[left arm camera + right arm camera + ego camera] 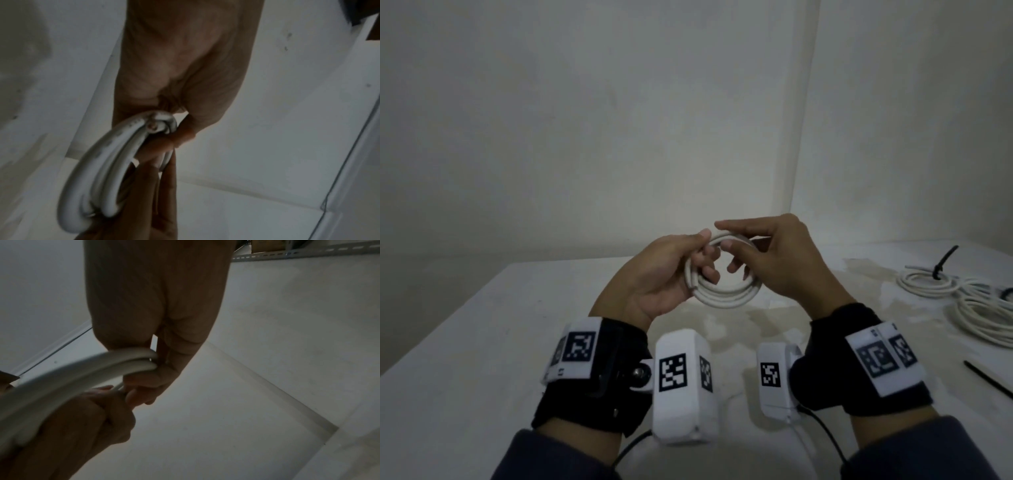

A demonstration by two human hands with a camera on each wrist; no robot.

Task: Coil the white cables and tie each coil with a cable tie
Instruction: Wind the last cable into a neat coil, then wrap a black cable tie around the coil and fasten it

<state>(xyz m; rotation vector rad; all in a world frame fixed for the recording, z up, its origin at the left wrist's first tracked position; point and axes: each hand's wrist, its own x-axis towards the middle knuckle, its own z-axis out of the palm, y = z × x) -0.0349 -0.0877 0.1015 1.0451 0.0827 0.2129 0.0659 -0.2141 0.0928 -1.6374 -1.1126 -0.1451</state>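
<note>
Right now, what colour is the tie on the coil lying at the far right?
Black, on the tied coil; the head view shows it best.

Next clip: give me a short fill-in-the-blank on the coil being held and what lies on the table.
1. The white coil is held by ____ hands.
2. The tied coil on the table is bound with a ____ cable tie.
3. A loose cable tie lies to the person's ____.
4. The held coil has ____ cable tie on it.

Missing words: both; black; right; no
</note>
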